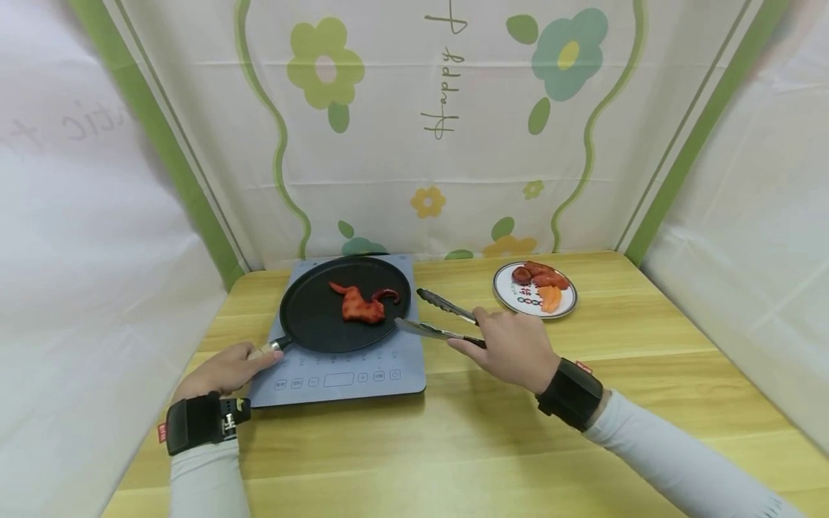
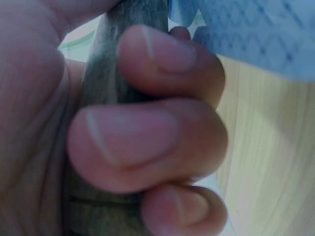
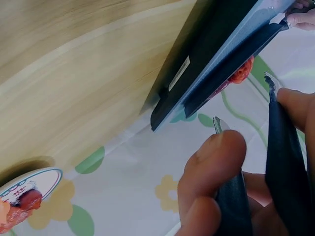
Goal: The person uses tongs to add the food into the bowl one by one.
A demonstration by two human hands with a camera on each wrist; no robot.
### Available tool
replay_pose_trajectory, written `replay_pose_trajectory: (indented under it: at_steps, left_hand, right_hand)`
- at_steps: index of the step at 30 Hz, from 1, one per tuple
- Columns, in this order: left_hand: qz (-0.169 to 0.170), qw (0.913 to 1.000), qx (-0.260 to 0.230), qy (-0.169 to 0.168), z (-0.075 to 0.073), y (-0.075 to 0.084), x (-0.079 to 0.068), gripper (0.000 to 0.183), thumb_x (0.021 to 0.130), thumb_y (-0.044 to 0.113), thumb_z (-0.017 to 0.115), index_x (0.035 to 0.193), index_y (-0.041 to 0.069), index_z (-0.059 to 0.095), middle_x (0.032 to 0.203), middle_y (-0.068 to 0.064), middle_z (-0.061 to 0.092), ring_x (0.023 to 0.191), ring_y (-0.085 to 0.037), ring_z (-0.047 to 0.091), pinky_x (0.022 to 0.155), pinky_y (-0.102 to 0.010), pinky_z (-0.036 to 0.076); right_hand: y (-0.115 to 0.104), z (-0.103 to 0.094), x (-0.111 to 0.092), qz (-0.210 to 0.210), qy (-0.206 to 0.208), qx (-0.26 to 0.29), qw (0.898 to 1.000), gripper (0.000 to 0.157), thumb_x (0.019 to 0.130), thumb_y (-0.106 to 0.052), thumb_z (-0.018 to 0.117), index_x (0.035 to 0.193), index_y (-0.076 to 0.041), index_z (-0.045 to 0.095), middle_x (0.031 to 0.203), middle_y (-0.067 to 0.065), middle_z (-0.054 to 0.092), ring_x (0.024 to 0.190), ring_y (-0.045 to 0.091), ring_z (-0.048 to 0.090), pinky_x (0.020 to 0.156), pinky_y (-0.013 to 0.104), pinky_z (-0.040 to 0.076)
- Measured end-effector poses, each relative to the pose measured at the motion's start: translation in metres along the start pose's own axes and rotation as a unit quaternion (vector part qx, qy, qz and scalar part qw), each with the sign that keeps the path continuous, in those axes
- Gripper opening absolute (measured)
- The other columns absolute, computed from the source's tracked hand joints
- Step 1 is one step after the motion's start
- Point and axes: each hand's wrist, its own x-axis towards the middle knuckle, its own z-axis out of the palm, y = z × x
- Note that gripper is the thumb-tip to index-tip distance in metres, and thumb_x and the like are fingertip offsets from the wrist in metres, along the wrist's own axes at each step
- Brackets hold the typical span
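Note:
My left hand (image 1: 220, 369) grips the wooden handle (image 2: 103, 73) of a round black frying pan (image 1: 311, 320), fingers curled round it in the left wrist view. A glossy reddish piece of meat (image 1: 363, 308) lies in the pan, with a thin curved red piece (image 1: 386, 293) beside it. My right hand (image 1: 514, 347) holds metal tongs (image 1: 435, 332) with black grips, their arms spread and nothing between the tips. The tongs point left, and their lower tip overlaps the pan's right rim in the head view.
Under the pan is a flat grey-blue induction cooker (image 1: 401, 360) with touch buttons along its front. A white plate (image 1: 507, 283) at the back right bears red sausage-like pieces (image 1: 549, 279) and orange slices (image 1: 550, 298). Flowered cloth (image 1: 388, 144) hangs behind the wooden table (image 1: 363, 453).

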Motion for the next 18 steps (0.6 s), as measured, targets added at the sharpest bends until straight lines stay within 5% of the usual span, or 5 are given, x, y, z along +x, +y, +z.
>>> replay_pose_trajectory:
  at_steps: [14,18]
  left_hand:
    - [0.005,1.0000,-0.002,0.001,-0.001,0.002,-0.002,0.053,0.091,0.055,0.055,0.088,0.003,0.045,0.071,-0.004,0.038,0.056,-0.018,0.036,0.052,-0.032,0.031]
    - [0.005,1.0000,-0.006,-0.001,-0.001,0.002,-0.002,0.052,0.091,0.054,0.055,0.088,0.003,0.046,0.071,-0.005,0.039,0.057,-0.018,0.037,0.052,-0.032,0.031]
  right_hand:
    - [0.033,0.005,-0.025,0.050,-0.022,-0.005,0.999,0.061,0.085,-0.073,0.048,0.096,-0.013,0.057,0.049,-0.006,0.031,0.040,0.012,0.033,0.036,0.032,0.024]
    - [0.041,0.005,-0.030,0.054,-0.017,-0.011,0.998,0.058,0.085,-0.073,0.047,0.089,-0.015,0.052,0.050,-0.006,0.032,0.040,0.012,0.032,0.036,0.032,0.024]
